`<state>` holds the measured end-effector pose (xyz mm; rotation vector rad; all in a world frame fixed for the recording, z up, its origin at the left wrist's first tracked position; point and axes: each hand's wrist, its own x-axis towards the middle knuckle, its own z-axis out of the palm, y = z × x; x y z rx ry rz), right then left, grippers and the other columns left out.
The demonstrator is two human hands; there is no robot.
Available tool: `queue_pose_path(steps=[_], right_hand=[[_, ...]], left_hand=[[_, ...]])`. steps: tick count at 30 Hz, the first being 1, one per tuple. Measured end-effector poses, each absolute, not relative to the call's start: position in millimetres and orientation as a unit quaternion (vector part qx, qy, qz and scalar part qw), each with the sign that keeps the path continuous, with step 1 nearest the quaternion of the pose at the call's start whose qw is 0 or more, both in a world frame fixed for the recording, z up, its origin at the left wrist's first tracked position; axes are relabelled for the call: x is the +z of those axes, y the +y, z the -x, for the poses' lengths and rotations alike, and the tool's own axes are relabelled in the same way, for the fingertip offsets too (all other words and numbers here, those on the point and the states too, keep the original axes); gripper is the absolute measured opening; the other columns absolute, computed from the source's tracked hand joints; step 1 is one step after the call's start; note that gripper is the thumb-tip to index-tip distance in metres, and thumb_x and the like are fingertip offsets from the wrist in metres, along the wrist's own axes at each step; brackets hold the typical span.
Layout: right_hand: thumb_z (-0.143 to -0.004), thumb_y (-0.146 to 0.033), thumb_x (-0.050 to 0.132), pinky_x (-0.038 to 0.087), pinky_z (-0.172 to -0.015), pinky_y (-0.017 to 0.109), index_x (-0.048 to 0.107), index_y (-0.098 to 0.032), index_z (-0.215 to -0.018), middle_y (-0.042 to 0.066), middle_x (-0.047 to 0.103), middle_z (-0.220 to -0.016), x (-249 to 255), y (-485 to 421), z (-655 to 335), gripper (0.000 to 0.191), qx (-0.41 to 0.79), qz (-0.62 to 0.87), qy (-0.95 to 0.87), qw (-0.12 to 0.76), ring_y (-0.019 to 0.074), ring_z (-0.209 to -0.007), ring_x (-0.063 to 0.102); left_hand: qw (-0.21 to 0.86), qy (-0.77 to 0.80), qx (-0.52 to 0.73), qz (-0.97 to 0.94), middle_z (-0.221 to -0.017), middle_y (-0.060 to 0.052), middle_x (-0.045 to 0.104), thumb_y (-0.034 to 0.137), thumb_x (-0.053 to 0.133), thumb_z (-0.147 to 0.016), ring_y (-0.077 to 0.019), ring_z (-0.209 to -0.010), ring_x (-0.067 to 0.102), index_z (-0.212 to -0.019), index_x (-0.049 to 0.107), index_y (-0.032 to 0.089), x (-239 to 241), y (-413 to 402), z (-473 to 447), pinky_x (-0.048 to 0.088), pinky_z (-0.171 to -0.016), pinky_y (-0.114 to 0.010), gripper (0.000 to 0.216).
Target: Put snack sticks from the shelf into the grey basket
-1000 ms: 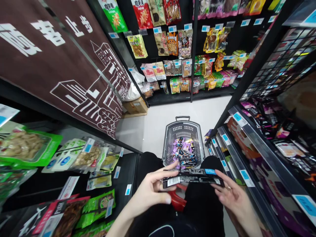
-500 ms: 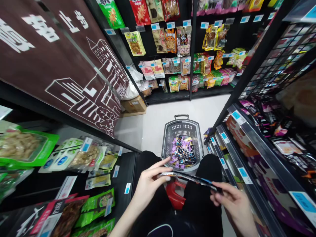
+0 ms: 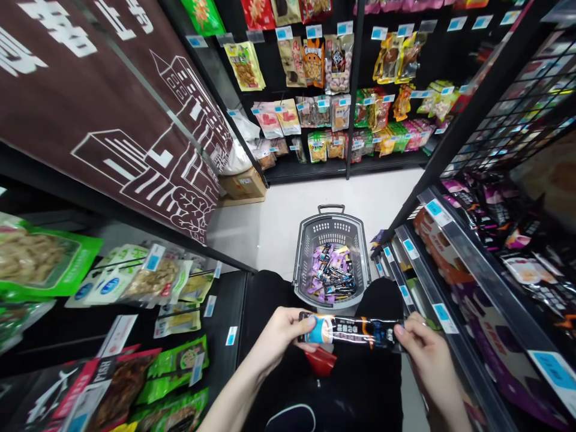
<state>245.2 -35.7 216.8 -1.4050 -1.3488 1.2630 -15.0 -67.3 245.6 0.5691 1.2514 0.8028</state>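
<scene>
A long, narrow black snack packet with a blue-and-white end is stretched level between both hands, its printed face toward me. My left hand pinches the blue end, thumb on top. At the other end, my right hand grips the black tip between thumb and fingers. Just beyond the packet, a grey shopping basket stands on the floor between my knees. Inside it lies a pile of small purple and black packets. A red object shows partly beneath the held packet.
Shelves on the right hold black and purple packets behind price strips. To the left, a shelf carries green snack bags. Hanging bags fill the back rack. A brown printed curtain and a cardboard box are at the left.
The packet has turned from edge-on to face-up, showing its printed front. It now lies more level, and both hands keep hold of its ends. The camera view has shifted slightly.
</scene>
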Motion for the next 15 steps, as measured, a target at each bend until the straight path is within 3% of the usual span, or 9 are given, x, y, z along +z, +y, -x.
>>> queue_pose_path(steps=[4,7,10,15], right_hand=[[-0.067,-0.045,0.069,0.05,-0.051,0.026,0.061,-0.015,-0.06,0.002,0.049,-0.074,197,-31,-238,0.031,0.58,0.563,-0.449,0.382,0.0155,-0.067,0.052],[-0.064,-0.047,0.071,0.057,-0.058,0.034,0.065,-0.014,-0.073,0.002,0.056,-0.077,166,-29,-229,0.035,0.659,0.552,-0.359,0.363,0.0192,-0.07,0.059],[-0.064,-0.049,0.07,0.058,-0.062,0.037,0.064,-0.012,-0.078,0.001,0.058,-0.069,124,-21,-217,0.041,0.663,0.547,-0.347,0.375,0.0199,-0.066,0.062],[-0.079,-0.053,0.048,0.054,-0.054,0.03,0.063,-0.01,-0.08,0.005,0.063,-0.066,69,19,-191,0.046,0.495,0.595,-0.546,0.322,0.0197,-0.061,0.064]], left_hand=[[0.69,0.56,0.369,-0.271,-0.076,-0.007,0.071,0.04,0.07,-0.067,-0.017,-0.056,0.065,-0.114,0.057,0.012,213,-64,23,0.051,-0.048,-0.023,0.057],[0.665,0.574,0.38,-0.291,-0.064,-0.005,0.068,0.043,0.072,-0.064,-0.0164,-0.051,0.063,-0.112,0.055,0.01,175,-62,31,0.046,-0.042,-0.021,0.06],[0.634,0.61,0.396,-0.262,-0.073,-0.008,0.07,0.044,0.075,-0.059,-0.0177,-0.061,0.065,-0.109,0.056,0.009,138,-59,35,0.051,-0.055,-0.024,0.064],[0.573,0.678,0.39,-0.245,-0.104,-0.018,0.066,0.042,0.067,-0.069,-0.0221,-0.092,0.064,-0.116,0.05,0.006,94,-34,37,0.05,-0.079,-0.028,0.062]])
